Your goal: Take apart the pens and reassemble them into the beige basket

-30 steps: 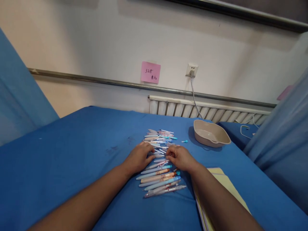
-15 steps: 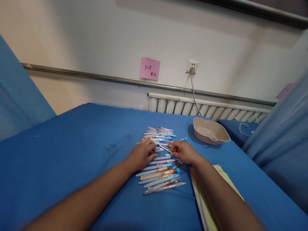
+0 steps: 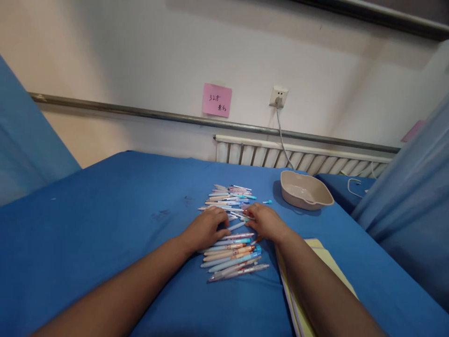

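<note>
A light blue pen (image 3: 237, 226) lies tilted between my two hands, its right end slightly higher. My right hand (image 3: 266, 223) is closed with thumb and fingertips at that end. My left hand (image 3: 207, 227) curls around the pen's other end, fingers bent and thumb below; its grip is partly hidden. Under and behind the fingers, white pens and thin sticks (image 3: 236, 209) lie crosswise. Nearer to me is a row of pens in pale blue, orange and clear plastic (image 3: 233, 256), lying side by side.
Beyond my right hand stands a beige plastic basin (image 3: 305, 189). A small blue cap piece (image 3: 267, 201) lies left of it. Yellow paper or folders (image 3: 329, 262) lie under my right forearm. A blue cloth (image 3: 87, 234) covers the table; a radiator (image 3: 252, 152) stands behind.
The light blue pen has risen and tilted up at its right end, between my hands. My right hand has shifted slightly left, its fingers now lower around the pen.
</note>
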### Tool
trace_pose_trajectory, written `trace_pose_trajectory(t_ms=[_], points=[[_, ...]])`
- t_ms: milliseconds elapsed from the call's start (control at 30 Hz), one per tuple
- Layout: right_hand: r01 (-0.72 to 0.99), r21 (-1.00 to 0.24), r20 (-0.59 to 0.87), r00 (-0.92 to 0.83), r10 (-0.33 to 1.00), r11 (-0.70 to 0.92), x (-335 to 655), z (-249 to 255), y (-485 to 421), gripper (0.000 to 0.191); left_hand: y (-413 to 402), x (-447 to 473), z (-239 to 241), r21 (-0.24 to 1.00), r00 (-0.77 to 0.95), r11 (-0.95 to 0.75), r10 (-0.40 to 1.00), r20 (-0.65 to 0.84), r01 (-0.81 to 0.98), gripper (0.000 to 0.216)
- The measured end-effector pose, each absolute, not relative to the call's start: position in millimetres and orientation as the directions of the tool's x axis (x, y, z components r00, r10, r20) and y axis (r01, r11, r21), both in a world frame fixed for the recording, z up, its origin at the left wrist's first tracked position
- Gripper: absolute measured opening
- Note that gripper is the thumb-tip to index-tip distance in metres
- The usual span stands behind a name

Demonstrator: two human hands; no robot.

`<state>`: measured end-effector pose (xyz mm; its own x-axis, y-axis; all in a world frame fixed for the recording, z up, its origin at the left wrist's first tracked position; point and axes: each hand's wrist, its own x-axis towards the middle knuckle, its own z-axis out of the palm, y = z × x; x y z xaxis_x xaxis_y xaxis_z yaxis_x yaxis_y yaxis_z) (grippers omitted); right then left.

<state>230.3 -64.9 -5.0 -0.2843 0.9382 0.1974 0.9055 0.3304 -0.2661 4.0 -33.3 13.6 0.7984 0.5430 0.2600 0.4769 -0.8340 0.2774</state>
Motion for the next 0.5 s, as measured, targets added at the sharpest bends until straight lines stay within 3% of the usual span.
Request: trace_pose_trajectory(t_ms=[100, 200, 333, 500], points=[[0.898, -0.288, 0.259, -0.261, 0.93, 0.332, 228, -5, -65, 0.015, -31, 4, 11, 0.272, 0.793, -0.827, 0.555, 0.25, 0.492, 0.01], [0.834, -0.393, 0.315, -0.275, 0.908, 0.388, 221, -2, -71, 0.013, -29, 5, 11, 0.237, 0.766, -0.821, 0.57, 0.298, 0.519, 0.007], [0.714, -0.509, 0.259, -0.405, 0.877, 0.481, 207, -1, -80, 0.016, -26, 3, 11, 0.22, 0.721, -0.796, 0.605, 0.338, 0.564, 0.009], [0.736, -0.409, 0.215, -0.498, 0.84, 0.54, 196, 2, -85, 0.02, -25, -5, 11, 0.317, 0.646, -0.755, 0.655, 0.39, 0.574, 0.01]])
